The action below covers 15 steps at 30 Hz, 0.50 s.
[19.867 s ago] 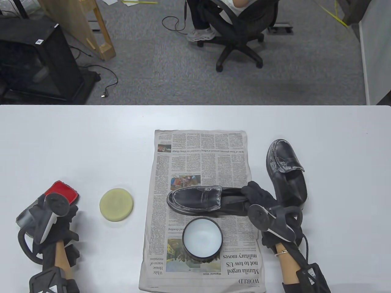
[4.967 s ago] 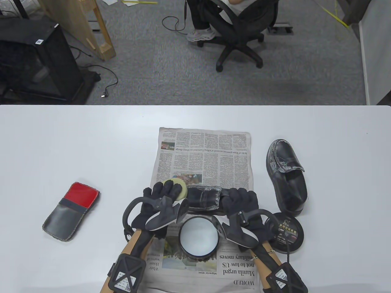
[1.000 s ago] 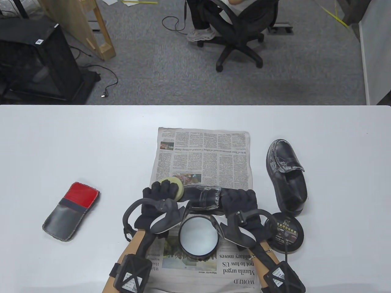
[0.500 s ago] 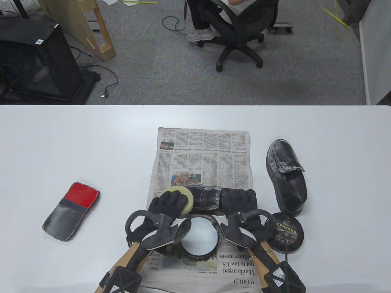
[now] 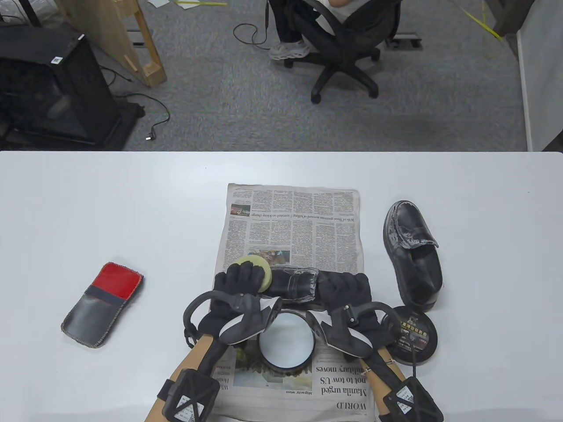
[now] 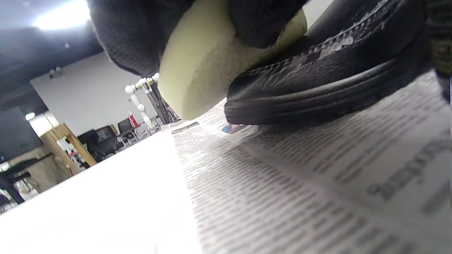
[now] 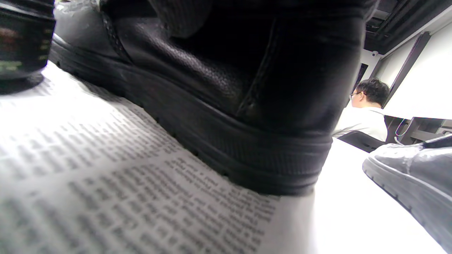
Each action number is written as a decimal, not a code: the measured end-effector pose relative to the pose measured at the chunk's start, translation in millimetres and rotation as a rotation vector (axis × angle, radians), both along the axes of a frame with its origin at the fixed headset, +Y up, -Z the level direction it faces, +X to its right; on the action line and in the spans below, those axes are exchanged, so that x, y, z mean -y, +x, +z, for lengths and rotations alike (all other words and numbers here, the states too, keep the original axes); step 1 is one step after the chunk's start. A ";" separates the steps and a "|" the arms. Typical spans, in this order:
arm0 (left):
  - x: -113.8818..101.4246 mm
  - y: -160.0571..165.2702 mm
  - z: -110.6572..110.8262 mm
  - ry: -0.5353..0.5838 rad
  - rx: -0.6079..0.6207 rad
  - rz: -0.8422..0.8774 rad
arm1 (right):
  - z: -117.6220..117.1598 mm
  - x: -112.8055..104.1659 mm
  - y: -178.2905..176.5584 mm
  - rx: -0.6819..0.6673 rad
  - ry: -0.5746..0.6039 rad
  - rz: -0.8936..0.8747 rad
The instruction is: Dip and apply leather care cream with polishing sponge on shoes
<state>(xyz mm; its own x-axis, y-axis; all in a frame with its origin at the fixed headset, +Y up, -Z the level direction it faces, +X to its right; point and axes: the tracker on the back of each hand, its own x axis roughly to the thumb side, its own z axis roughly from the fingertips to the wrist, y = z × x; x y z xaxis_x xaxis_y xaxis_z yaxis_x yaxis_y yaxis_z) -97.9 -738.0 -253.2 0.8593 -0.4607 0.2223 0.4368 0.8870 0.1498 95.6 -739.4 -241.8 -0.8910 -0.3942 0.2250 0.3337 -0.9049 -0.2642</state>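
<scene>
The left hand gripped the yellow polishing sponge against the toe of the black loafer, which lay on the newspaper near the table's front edge, long axis left to right. The right hand clasped its heel end. The open cream tin sat just in front, nearer the left hand.

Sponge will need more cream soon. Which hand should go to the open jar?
Left. The left hand already grips the sponge at the toe of the shoe, and the cream jar sits just below it. The right hand is gripping the shoe's heel end, steadying it on the newspaper.
</scene>
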 end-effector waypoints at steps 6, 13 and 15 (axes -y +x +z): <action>-4.6 -5.6 16.2 -0.013 0.051 0.051 | 0.1 0.8 1.0 -0.005 -0.005 -0.009; -10.0 16.3 13.7 -0.034 0.114 0.120 | 0.3 0.7 3.9 -0.007 -0.019 -0.037; -9.7 19.4 6.2 -0.045 0.093 0.118 | 0.4 1.0 4.3 -0.007 -0.007 -0.035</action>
